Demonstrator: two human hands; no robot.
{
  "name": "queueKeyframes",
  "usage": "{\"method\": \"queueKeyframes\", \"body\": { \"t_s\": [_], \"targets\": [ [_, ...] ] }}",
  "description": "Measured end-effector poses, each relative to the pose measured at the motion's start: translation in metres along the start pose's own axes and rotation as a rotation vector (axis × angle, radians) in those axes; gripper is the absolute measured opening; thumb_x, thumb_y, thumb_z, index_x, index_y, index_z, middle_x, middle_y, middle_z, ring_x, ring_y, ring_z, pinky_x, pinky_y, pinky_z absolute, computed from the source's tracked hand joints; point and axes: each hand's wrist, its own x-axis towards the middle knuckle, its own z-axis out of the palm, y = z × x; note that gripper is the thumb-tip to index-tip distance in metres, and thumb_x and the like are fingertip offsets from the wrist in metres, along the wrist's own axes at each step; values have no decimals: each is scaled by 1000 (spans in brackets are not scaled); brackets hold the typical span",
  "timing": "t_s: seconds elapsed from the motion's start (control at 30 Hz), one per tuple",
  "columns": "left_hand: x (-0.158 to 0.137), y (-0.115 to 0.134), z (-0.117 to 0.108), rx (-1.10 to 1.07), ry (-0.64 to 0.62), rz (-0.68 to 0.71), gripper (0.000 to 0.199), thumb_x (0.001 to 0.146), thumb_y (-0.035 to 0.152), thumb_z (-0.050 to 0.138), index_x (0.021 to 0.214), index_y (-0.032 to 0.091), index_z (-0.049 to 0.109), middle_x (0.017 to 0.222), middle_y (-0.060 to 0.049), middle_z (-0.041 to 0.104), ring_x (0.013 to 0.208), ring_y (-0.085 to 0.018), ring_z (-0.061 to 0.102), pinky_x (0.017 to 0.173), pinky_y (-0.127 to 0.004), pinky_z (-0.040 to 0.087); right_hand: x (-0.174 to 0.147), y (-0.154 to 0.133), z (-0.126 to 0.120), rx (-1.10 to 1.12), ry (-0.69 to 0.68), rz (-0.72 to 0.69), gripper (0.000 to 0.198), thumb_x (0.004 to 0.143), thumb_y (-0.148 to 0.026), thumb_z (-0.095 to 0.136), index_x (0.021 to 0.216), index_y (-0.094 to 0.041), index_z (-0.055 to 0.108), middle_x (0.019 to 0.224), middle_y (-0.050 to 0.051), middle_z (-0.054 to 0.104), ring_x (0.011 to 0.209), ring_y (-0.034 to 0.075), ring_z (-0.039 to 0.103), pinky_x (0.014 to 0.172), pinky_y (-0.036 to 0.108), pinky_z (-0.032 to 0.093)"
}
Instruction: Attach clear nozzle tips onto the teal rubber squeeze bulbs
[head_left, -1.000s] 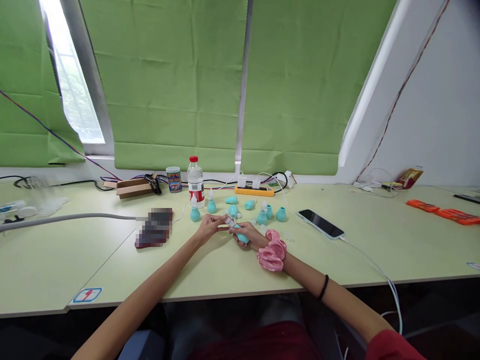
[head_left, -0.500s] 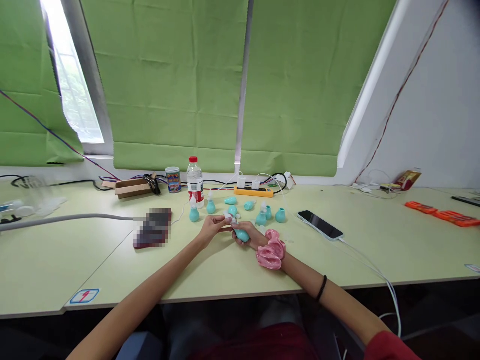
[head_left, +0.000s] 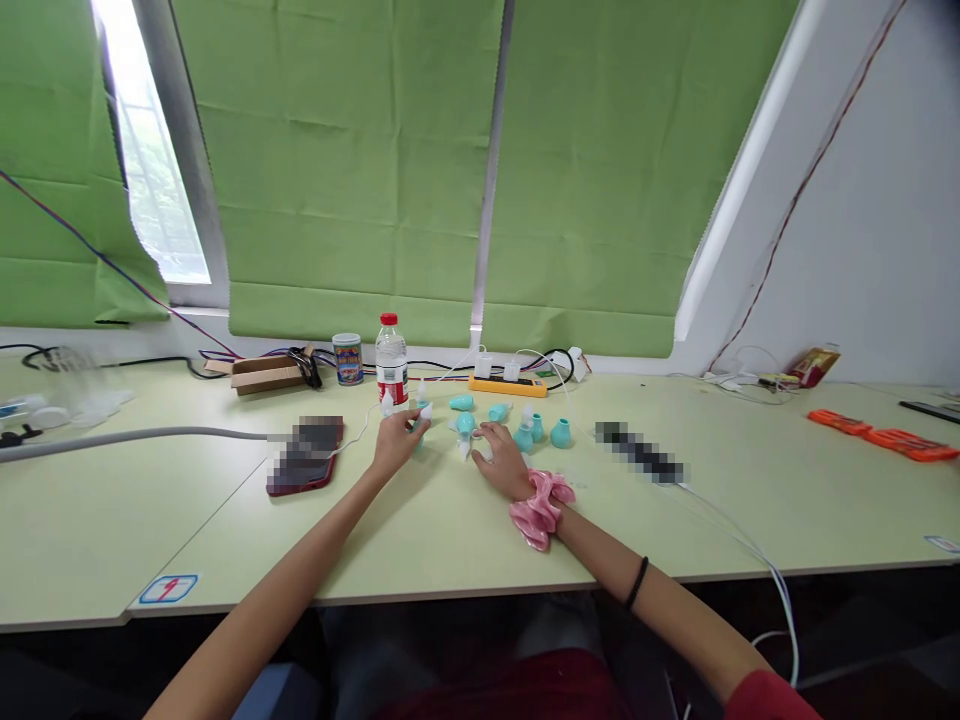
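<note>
My left hand (head_left: 397, 442) is closed on a teal squeeze bulb with a white nozzle (head_left: 426, 412); fingers hide much of its body. To the right, my right hand (head_left: 501, 462), in a pink scrunchie (head_left: 541, 508), has its fingers apart beside a lying teal bulb (head_left: 466, 424) whose whitish nozzle points toward me. Behind these lie another teal bulb (head_left: 461, 402) and one on its side (head_left: 498, 411). Right of my right hand stand a bulb with a translucent top (head_left: 523, 437) and an open-necked bulb (head_left: 560, 433). A further nozzle-topped bulb is partly hidden behind my left hand.
A red-capped bottle (head_left: 391, 370) and a can (head_left: 347, 360) stand at the back, near a cardboard box (head_left: 266, 374) and a yellow power strip (head_left: 507, 384). Phones lie left (head_left: 306, 455) and right (head_left: 639, 453), with cables. Orange cases (head_left: 911, 442) are far right.
My hands have parted. My left hand has moved left and carries the bulb that my right hand held. My right hand has let go and now lies beside the lying bulb.
</note>
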Motion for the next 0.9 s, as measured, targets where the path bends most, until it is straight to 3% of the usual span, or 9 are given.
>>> {"method": "queueKeyframes", "body": {
  "t_s": [0.2, 0.37, 0.6, 0.9],
  "targets": [
    [-2, -3, 2, 63, 129, 4, 41, 73, 28, 45, 112, 17, 49, 82, -5, 60, 57, -15, 53, 60, -26, 41, -1, 0, 0, -174, -130, -63, 47, 74, -30, 48, 120, -20, 40, 128, 9, 30, 114, 25, 28, 91, 38, 29],
    [-5, 1, 2, 110, 239, 74, 41, 72, 20, 46, 112, 16, 44, 94, -8, 51, 71, -18, 52, 66, -31, 42, 2, -2, 4, -308, -303, -66, 34, 79, -35, 41, 112, -28, 48, 119, 7, 42, 99, 24, 43, 84, 40, 30],
    [-6, 1, 2, 62, 297, 115, 39, 69, 14, 47, 108, 17, 42, 93, -8, 46, 80, -20, 50, 70, -32, 42, 6, -6, 11, -278, -213, -58, 26, 81, -29, 38, 99, -22, 55, 86, 11, 57, 83, 25, 49, 80, 40, 30],
    [-5, 6, -3, -30, 371, 92, 32, 72, 15, 44, 104, 18, 44, 90, -6, 46, 76, -17, 49, 65, -29, 43, 54, -11, -4, -226, -94, 74, 27, 83, -17, 30, 86, -17, 57, 83, 15, 54, 76, 26, 49, 67, 35, 32]
  ]
}}
